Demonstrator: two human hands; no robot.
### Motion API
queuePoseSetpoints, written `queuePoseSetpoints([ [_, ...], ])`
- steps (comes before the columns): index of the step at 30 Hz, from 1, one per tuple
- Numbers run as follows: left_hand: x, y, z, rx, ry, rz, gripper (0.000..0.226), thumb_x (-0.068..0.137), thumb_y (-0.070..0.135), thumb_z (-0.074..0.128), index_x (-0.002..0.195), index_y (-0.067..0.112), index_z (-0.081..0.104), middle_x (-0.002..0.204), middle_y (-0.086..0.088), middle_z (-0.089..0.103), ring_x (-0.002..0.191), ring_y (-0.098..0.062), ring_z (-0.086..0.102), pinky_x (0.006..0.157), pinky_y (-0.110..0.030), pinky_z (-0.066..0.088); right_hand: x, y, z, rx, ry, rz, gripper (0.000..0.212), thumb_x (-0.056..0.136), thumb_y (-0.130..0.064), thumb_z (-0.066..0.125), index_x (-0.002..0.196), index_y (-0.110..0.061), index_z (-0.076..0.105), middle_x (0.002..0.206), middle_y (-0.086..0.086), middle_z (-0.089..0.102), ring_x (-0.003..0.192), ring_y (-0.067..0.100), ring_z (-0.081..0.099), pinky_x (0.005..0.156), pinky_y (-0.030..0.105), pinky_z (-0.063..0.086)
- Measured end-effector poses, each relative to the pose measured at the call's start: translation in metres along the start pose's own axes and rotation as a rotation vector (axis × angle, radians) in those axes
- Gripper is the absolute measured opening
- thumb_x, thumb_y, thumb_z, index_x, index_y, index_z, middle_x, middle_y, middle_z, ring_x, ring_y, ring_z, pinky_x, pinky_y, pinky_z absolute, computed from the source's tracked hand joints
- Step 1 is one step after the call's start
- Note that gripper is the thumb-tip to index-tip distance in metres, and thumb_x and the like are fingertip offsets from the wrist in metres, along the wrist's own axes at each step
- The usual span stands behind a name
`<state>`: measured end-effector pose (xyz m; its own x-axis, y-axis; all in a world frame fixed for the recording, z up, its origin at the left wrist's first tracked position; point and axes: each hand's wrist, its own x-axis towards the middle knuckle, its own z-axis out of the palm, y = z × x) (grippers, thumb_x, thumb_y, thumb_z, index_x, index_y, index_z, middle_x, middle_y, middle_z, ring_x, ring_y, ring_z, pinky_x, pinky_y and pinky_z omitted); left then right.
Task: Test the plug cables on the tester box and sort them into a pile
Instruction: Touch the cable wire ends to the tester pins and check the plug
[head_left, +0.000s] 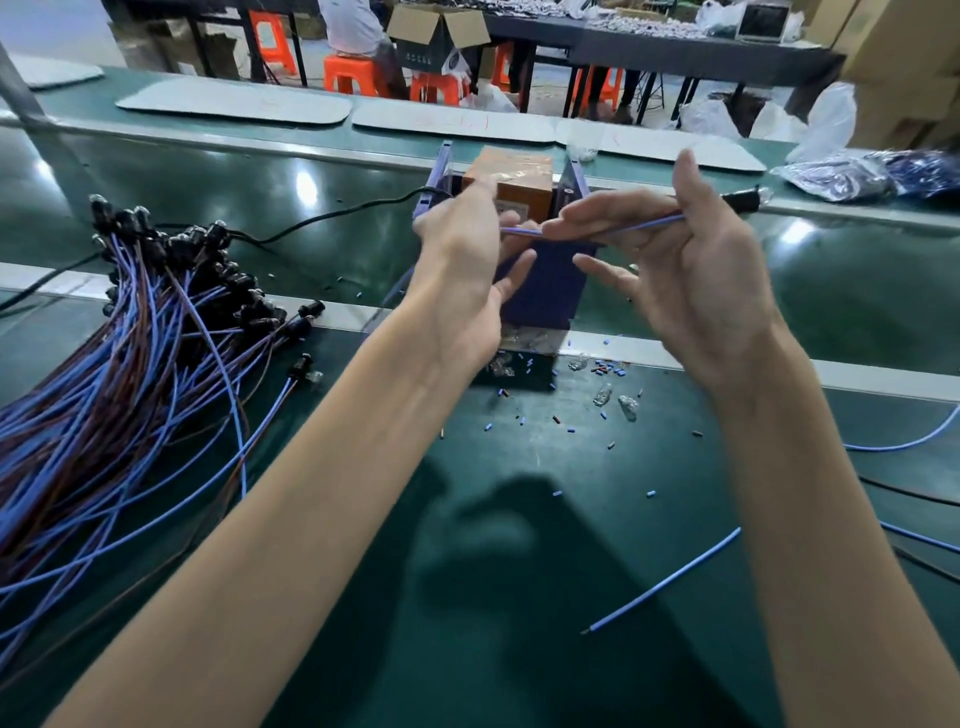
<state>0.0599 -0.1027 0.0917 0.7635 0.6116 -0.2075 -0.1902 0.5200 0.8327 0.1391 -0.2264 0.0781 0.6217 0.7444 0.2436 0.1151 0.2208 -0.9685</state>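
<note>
1. At the far left of the green bench (519, 519), the pile of plug cables (156, 312) is spread out. The black plugs are bunched at the far end, and the blue and brown leads are fanned toward the viewer.
2. The left hand (462, 249) is raised over the left side of the tester box. The wire end of a blue plug cable (644, 223) appears to be pinched between its thumb and forefinger, and its lower fingers are loosely spread.
3. The tester box (545, 291), a blue housing with an orange-brown block at the back, is seated directly beneath and just beyond both hands. Its contacts are hidden by the hands.
4. The blue plug cable is held in the air across the top of the box. Its long axis is laid nearly left to right, rising slightly to the right.
5. The right hand (691, 270) is curled round the cable farther along, with the thumb raised. The black plug (743, 199) is left projecting past it to the right.
6. The wire end at the left hand is judged to be the end nearer the box. The pile lies on the left hand's side, well apart from the plug.
</note>
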Motion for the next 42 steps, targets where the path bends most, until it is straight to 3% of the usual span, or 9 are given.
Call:
queuePoseSetpoints([
  [3, -0.001, 0.007, -0.002, -0.263, 0.067, 0.034, 0.016, 0.102, 0.006, 0.031, 0.106, 0.003, 0.046, 0.084, -0.008, 0.057, 0.058, -0.012, 0.061, 0.055, -0.024, 0.052, 0.000, 0.000, 0.001, 0.070, -0.004, -0.021, 0.072, 0.104, -0.035, 0.015, 0.074, -0.013, 0.076, 0.080, 0.010, 0.075, 0.106, 0.026, 0.066, 0.097, 0.039, 0.044],
  [5, -0.003, 0.009, -0.002, -0.387, 0.080, 0.032, 0.025, 0.100, 0.001, 0.023, 0.110, -0.001, 0.045, 0.087, -0.014, 0.060, 0.051, -0.013, 0.060, 0.048, -0.021, 0.052, 0.000, -0.002, 0.002, 0.129, 0.014, -0.010, 0.070, 0.104, -0.033, 0.018, 0.067, -0.010, 0.073, 0.061, 0.010, 0.069, 0.081, 0.028, 0.071, 0.089, 0.034, 0.052],
  [10, -0.002, 0.009, -0.003, -0.435, 0.137, 0.069, 0.032, 0.096, -0.006, 0.018, 0.098, -0.008, 0.050, 0.063, -0.010, 0.057, 0.031, -0.007, 0.047, 0.033, -0.013, 0.033, -0.001, -0.004, 0.003, 0.167, 0.137, 0.061, 0.054, 0.104, -0.038, 0.026, 0.072, -0.007, 0.057, 0.041, -0.003, 0.035, 0.041, 0.014, 0.038, 0.065, 0.032, 0.055],
  [14, 0.001, 0.002, -0.002, -0.320, 0.143, 0.076, 0.045, 0.097, -0.005, 0.016, 0.140, -0.006, 0.030, 0.083, -0.010, 0.061, 0.035, -0.005, 0.052, 0.032, -0.013, 0.028, 0.000, -0.003, 0.007, 0.073, 0.190, 0.110, 0.051, 0.103, -0.041, 0.031, 0.072, -0.010, 0.056, 0.045, -0.007, 0.026, 0.040, 0.010, 0.020, 0.044, 0.020, 0.037],
  [19, -0.002, 0.003, -0.004, -0.124, -0.065, 0.035, 0.024, 0.104, 0.006, 0.022, 0.098, 0.005, 0.045, 0.078, -0.007, 0.070, 0.038, -0.004, 0.049, 0.034, -0.011, 0.026, -0.001, -0.002, 0.003, -0.002, 0.256, 0.090, 0.038, 0.101, -0.031, 0.046, 0.073, -0.011, 0.062, 0.048, -0.006, 0.033, 0.041, 0.007, 0.021, 0.037, 0.017, 0.020],
  [28, -0.014, -0.010, 0.003, 0.627, -0.453, -0.009, 0.026, 0.103, 0.017, 0.043, 0.090, 0.012, 0.066, 0.060, 0.002, 0.068, 0.045, -0.004, 0.058, 0.049, -0.013, 0.046, 0.000, 0.003, 0.000, -0.118, 0.363, 0.123, 0.034, 0.098, -0.033, 0.053, 0.077, -0.017, 0.074, 0.065, -0.002, 0.039, 0.048, 0.005, 0.026, 0.042, 0.019, 0.021],
  [34, -0.012, -0.007, -0.003, 0.796, -0.402, -0.049, 0.020, 0.099, 0.016, 0.049, 0.094, 0.010, 0.067, 0.081, -0.004, 0.073, 0.064, -0.010, 0.067, 0.059, -0.016, 0.057, 0.001, 0.003, -0.003, -0.166, 0.362, 0.132, 0.028, 0.097, -0.023, 0.055, 0.074, -0.013, 0.069, 0.067, -0.003, 0.062, 0.038, 0.000, 0.030, 0.035, 0.010, 0.022],
  [37, -0.006, -0.003, -0.005, 0.755, -0.344, 0.027, 0.021, 0.099, 0.026, 0.050, 0.092, 0.013, 0.066, 0.080, 0.001, 0.069, 0.059, -0.005, 0.065, 0.055, -0.015, 0.054, 0.000, 0.003, -0.001, -0.163, 0.298, 0.149, 0.028, 0.096, -0.022, 0.056, 0.073, -0.012, 0.067, 0.059, -0.006, 0.063, 0.037, 0.000, 0.029, 0.035, 0.009, 0.021],
  [42, -0.001, -0.007, -0.011, 0.692, -0.426, 0.176, 0.007, 0.092, 0.018, 0.064, 0.095, 0.019, 0.070, 0.085, 0.003, 0.072, 0.077, -0.003, 0.068, 0.072, -0.018, 0.057, -0.002, 0.004, 0.005, -0.197, 0.176, 0.168, 0.027, 0.093, -0.020, 0.059, 0.067, -0.015, 0.065, 0.054, -0.007, 0.061, 0.038, 0.001, 0.030, 0.037, 0.010, 0.020],
])
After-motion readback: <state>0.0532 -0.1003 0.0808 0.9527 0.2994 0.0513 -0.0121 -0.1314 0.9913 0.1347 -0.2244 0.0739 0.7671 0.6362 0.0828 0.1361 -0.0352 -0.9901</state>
